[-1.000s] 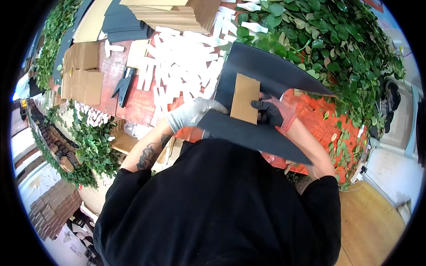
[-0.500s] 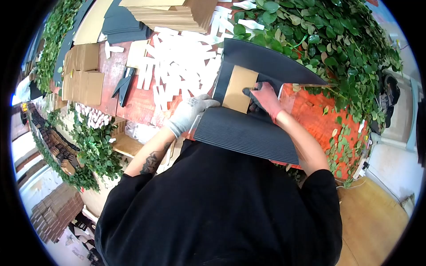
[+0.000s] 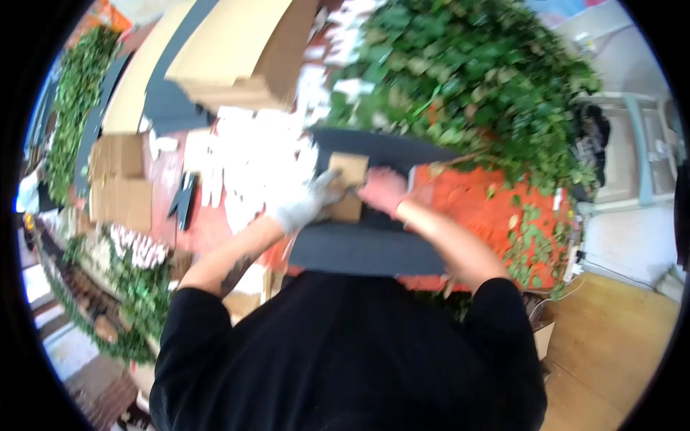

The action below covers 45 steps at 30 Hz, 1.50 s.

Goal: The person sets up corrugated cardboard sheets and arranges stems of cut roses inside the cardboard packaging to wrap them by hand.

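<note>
Crowding red table [image 3: 467, 195]: leaf heap [image 3: 460, 86], white strips [image 3: 251, 154]; wooden boards [image 3: 611, 337] alongside.

The cardboard piece [image 3: 350, 167] lies on the sheet [image 3: 366, 251] at the near edge of the table [image 3: 467, 194], with the leafy pile [image 3: 460, 86] behind and to the right. Left of the sheet come the strips [image 3: 251, 158], then the stapler [image 3: 186, 201], then the cartons [image 3: 121, 201]. Behind the strips stands the cardboard stack [image 3: 230, 43].

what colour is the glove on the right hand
Pinkish red on the glove, best seen in the head view, though blurred
</note>
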Motion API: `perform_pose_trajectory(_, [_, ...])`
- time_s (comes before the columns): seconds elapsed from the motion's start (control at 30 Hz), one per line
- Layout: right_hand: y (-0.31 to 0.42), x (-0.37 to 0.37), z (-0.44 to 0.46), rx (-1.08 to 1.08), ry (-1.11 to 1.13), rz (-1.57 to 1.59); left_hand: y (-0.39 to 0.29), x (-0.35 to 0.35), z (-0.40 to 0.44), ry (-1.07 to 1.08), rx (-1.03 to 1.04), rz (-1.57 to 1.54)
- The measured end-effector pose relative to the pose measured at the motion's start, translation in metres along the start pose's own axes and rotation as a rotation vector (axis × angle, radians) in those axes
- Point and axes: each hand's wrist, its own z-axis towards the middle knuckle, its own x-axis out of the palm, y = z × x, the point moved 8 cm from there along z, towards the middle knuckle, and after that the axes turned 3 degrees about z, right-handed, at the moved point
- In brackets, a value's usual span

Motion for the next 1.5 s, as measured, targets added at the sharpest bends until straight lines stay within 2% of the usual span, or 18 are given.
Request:
perform_pose_trajectory(0.07, [0.008, -0.004, -0.013, -0.120, 0.179, 0.016, 0.003, 0.003, 0.005, 0.142, -0.078, -0.036])
perform_pose_trajectory(0.13, [0.049, -0.077, -0.079, -0.422, 0.137, 0.078, 0.001, -0.002, 0.007, 0.093, -0.026, 0.058])
perform_pose_trajectory(0.17, [0.062, -0.120, -0.106, -0.591, 0.054, 0.248, 0.000, -0.006, 0.009, 0.152, -0.045, 0.028])
perform_pose_trajectory(0.2, [0.073, -0.157, -0.122, -0.769, 0.267, 0.354, -0.002, -0.012, 0.012, 0.209, -0.067, -0.002])
perform_pose_trajectory(0.23, [0.050, -0.180, -0.122, -0.605, 0.401, 0.861, -0.003, -0.020, 0.018, 0.189, -0.064, 0.016])
perform_pose_trajectory(0.3, [0.009, -0.258, -0.086, -0.671, -0.207, 1.027, -0.004, -0.014, 0.021, 0.315, -0.112, 0.031])
perform_pose_trajectory(0.37, [-0.010, -0.316, -0.034, -0.350, -0.751, 0.149, -0.002, -0.019, 0.022, 0.283, -0.141, 0.002])
perform_pose_trajectory(0.4, [-0.029, -0.323, 0.013, -0.379, -0.769, 0.060, 0.001, -0.020, 0.021, 0.262, -0.171, -0.042])
perform_pose_trajectory(0.43, [-0.051, -0.319, 0.061, -0.279, -0.866, -0.365, 0.004, -0.018, 0.021, 0.241, -0.166, -0.075])
perform_pose_trajectory(0.53, [-0.069, -0.300, 0.136, -0.020, -0.618, -0.678, 0.002, -0.028, 0.017, 0.166, -0.132, -0.093])
perform_pose_trajectory(0.63, [-0.088, -0.295, 0.173, 0.132, -0.541, -0.633, 0.003, -0.047, 0.006, 0.074, -0.182, -0.221])
perform_pose_trajectory(0.83, [-0.096, -0.288, 0.185, 0.122, -0.506, -0.832, 0.004, -0.074, -0.017, -0.194, -0.326, -0.494])
perform_pose_trajectory(0.97, [-0.100, -0.313, 0.183, 0.022, -0.678, -0.816, -0.002, -0.095, -0.020, -0.193, -0.314, -0.471])
perform_pose_trajectory(1.07, [-0.093, -0.338, 0.157, -0.049, -0.777, -0.712, -0.006, -0.120, -0.026, -0.133, -0.364, -0.595])
perform_pose_trajectory(1.17, [-0.093, -0.361, 0.123, -0.060, -0.803, -0.691, -0.004, -0.143, -0.034, -0.193, -0.258, -0.797])
perform_pose_trajectory(1.3, [-0.087, -0.338, 0.126, -0.215, -0.817, -0.837, 0.009, -0.143, -0.034, -0.235, -0.440, -0.942])
perform_pose_trajectory(1.43, [-0.084, -0.299, 0.141, -0.183, -0.808, -0.767, 0.004, -0.126, -0.024, -0.176, -0.444, -0.961])
perform_pose_trajectory(1.5, [-0.090, -0.300, 0.145, 0.016, -0.669, -0.681, 0.004, -0.114, -0.027, -0.172, -0.446, -0.957])
